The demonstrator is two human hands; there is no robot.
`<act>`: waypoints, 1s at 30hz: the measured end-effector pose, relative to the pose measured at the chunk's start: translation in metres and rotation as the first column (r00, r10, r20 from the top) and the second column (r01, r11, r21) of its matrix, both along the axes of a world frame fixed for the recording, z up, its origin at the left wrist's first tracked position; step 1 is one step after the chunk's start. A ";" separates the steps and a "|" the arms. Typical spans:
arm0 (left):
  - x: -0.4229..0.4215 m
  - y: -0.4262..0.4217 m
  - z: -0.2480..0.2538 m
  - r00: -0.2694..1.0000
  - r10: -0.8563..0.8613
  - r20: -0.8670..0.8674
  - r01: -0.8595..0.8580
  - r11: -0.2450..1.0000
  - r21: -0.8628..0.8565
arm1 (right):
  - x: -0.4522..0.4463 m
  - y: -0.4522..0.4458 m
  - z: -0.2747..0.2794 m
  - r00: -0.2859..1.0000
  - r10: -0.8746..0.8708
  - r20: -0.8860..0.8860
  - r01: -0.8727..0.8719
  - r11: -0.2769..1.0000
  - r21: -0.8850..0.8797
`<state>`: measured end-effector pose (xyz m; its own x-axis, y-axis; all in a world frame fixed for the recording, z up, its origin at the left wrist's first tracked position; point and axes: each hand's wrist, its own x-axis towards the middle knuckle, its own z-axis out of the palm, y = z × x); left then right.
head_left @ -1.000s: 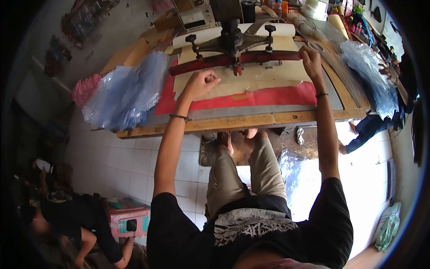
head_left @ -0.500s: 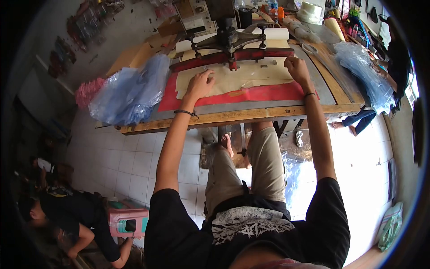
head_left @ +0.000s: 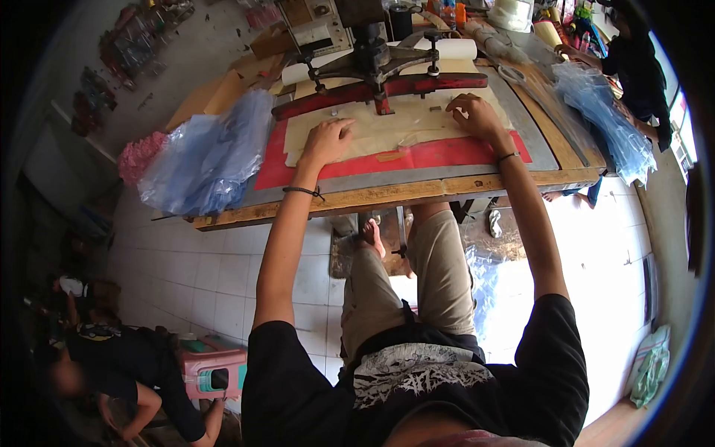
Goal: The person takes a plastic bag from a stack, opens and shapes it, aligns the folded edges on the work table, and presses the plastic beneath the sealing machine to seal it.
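Observation:
A tan, worn sheet (head_left: 406, 128) lies over a red sheet (head_left: 439, 158) under the heat-sealing press (head_left: 380, 63) with its long red bar. My left hand (head_left: 326, 141) rests on the left part of the tan sheet, fingers loosely bent with a gap by the thumb, holding nothing I can see. On the right side, my right hand (head_left: 480, 119) hovers over or touches the tan sheet just below the bar, its fingers spread and bent. Small metal pieces (head_left: 436, 109) sit on the sheet between the hands.
Clear bluish plastic bags (head_left: 212, 153) are piled at the table's left edge, another bundle (head_left: 607, 123) at the right. Scissors (head_left: 512, 73) lie at right, near a white roll (head_left: 454, 49) behind the press. Another person (head_left: 637, 74) stands right; one crouches lower left (head_left: 126, 365).
My right hand has moved left and opened from a closed shape near the bar's right end. My left hand stays almost in place. The person at right has shifted into fuller view.

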<state>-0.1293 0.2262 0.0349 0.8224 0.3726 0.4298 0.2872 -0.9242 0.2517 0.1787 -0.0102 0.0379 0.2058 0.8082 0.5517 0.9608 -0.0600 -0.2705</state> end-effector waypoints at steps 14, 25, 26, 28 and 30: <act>0.026 0.005 0.003 0.968 0.051 -0.245 -0.020 0.992 0.127 | -0.005 0.001 0.001 0.999 -0.003 -0.053 -0.001 0.998 -0.070; 0.031 -0.002 0.009 0.975 0.059 -0.213 -0.020 0.984 0.180 | -0.014 0.000 0.013 0.986 -0.095 -0.136 0.070 0.982 -0.177; 0.032 0.001 0.005 0.982 0.047 -0.182 -0.010 0.979 0.203 | -0.015 0.000 0.015 0.985 -0.112 -0.133 0.085 0.978 -0.193; 0.035 0.002 0.003 0.987 0.038 -0.154 -0.008 0.982 0.189 | -0.014 0.002 0.016 0.989 -0.082 -0.123 0.062 0.984 -0.164; 0.033 -0.002 0.008 0.982 0.042 -0.182 -0.018 0.991 0.132 | -0.017 0.000 0.014 0.990 -0.081 -0.114 0.061 0.983 -0.171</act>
<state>-0.0958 0.2241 0.0429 0.8811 0.3499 0.3182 0.3458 -0.9356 0.0714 0.1620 -0.0099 0.0514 0.3227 0.8676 0.3784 0.9135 -0.1808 -0.3645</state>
